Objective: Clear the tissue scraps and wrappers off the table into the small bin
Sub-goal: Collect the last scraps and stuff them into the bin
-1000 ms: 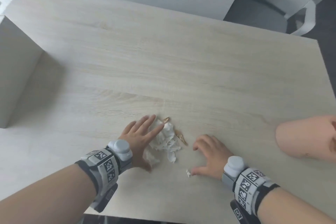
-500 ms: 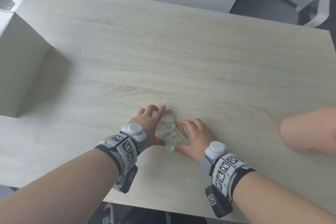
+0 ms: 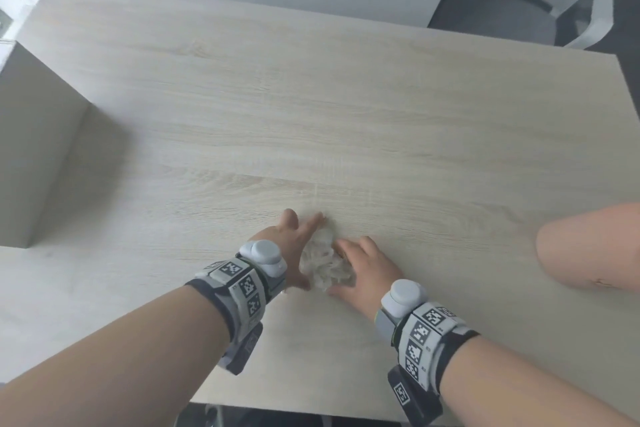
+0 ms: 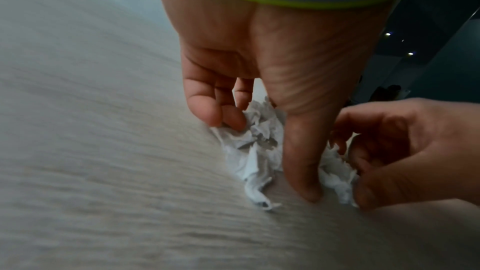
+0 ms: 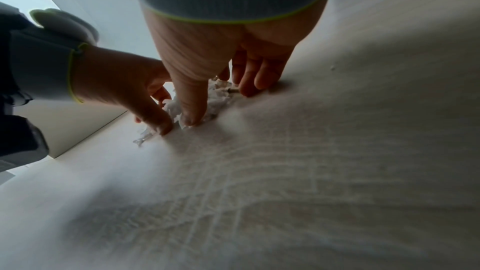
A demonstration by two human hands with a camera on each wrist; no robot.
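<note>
Two hands, left hand (image 3: pixel 294 246), right hand (image 3: pixel 363 270), one tissue pile (image 3: pixel 323 263)

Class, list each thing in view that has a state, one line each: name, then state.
tissue scraps: bunched into one heap on the table, squeezed between both hands
left hand: fingers curled against the heap's left side
right hand: fingers curled against the heap's right side
table: bears the heap
pink bin: on the table at right, apart from the heap

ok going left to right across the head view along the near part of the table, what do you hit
grey box → left hand → tissue scraps → right hand → pink rounded object at the right edge, cut off by the frame, so what it is cannot be told.
</note>
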